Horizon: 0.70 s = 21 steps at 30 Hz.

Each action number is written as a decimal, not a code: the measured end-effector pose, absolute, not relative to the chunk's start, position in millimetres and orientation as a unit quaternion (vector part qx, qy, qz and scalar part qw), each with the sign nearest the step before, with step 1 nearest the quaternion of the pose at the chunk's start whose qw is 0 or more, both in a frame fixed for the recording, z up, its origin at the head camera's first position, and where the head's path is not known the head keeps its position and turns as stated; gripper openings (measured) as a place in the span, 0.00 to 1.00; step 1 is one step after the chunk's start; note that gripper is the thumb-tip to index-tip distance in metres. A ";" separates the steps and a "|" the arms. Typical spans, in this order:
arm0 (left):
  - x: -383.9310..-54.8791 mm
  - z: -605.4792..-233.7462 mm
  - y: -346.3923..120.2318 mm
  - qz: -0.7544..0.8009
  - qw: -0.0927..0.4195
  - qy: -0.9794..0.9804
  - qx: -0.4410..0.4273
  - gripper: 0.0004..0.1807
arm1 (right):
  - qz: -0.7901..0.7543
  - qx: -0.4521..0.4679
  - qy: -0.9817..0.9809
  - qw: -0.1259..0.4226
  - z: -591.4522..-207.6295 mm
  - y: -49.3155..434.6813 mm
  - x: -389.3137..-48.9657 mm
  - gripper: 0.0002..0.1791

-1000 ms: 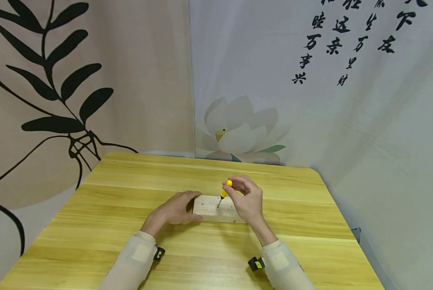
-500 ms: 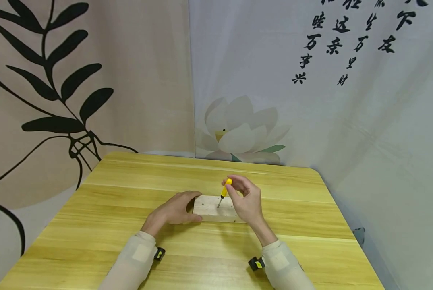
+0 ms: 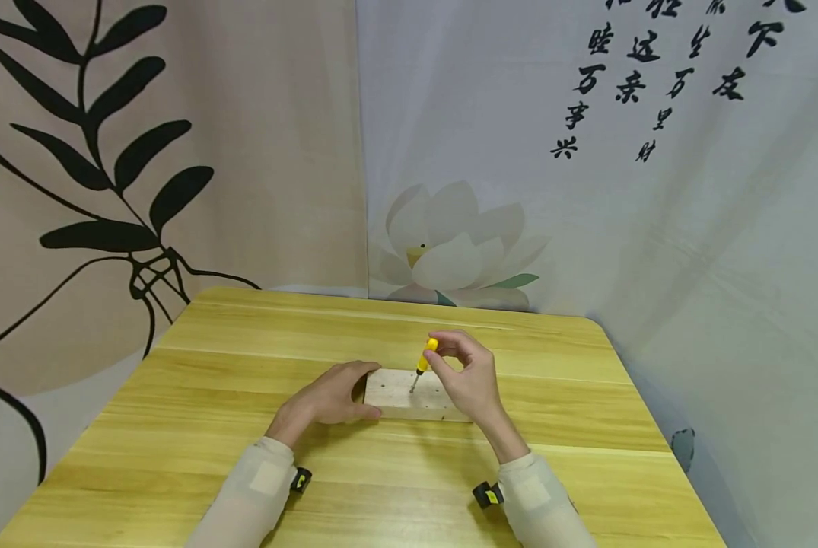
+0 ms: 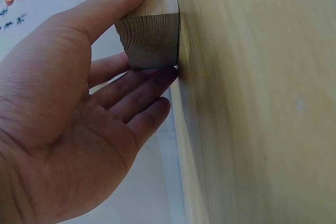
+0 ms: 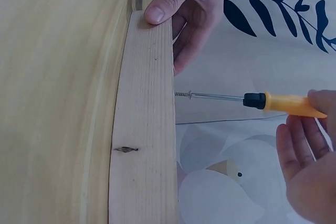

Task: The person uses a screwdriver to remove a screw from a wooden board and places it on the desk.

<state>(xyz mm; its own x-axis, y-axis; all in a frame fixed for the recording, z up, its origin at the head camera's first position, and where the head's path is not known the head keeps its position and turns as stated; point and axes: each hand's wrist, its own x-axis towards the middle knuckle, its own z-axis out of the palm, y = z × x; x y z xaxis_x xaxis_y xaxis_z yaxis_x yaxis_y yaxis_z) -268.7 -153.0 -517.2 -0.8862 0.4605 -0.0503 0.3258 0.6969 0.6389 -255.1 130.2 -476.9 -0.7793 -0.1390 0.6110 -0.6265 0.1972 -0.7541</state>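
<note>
A pale wooden block (image 3: 398,394) lies flat on the table, small dark spots on its top. My left hand (image 3: 333,393) grips its left end, thumb on the near side and fingers on the far side; the left wrist view shows the end grain (image 4: 149,40) between them. Above the block, my right hand (image 3: 469,373) pinches the yellow handle of a screwdriver (image 3: 423,360) between thumb and fingers. The tool leans, with its tip meeting the head of a screw (image 5: 182,94). The screw stands up from the block's top, part of its thread showing. My right hand covers the block's right end in the head view.
The wood-grain table (image 3: 244,365) extends around the block on all sides. Behind it hang cloth backdrops (image 3: 278,152) with printed leaves, a lotus and black characters. Each forearm carries a small black device, one (image 3: 302,479) on the left and another (image 3: 487,495) on the right.
My right hand and the screwdriver handle have shifted slightly, the fingers changing place a little on the handle. The left hand and the block stay put.
</note>
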 end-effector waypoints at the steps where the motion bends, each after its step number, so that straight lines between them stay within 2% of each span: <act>1: -268.5 -517.2 -153.2 0.325 0.104 0.915 0.214 0.51 | 0.577 0.258 -0.745 0.212 -477.1 130.2 -255.3 0.16; 21: -266.8 -515.1 -152.4 0.326 0.105 0.916 0.211 0.51 | 0.565 0.265 -0.744 0.240 -476.3 130.4 -255.2 0.15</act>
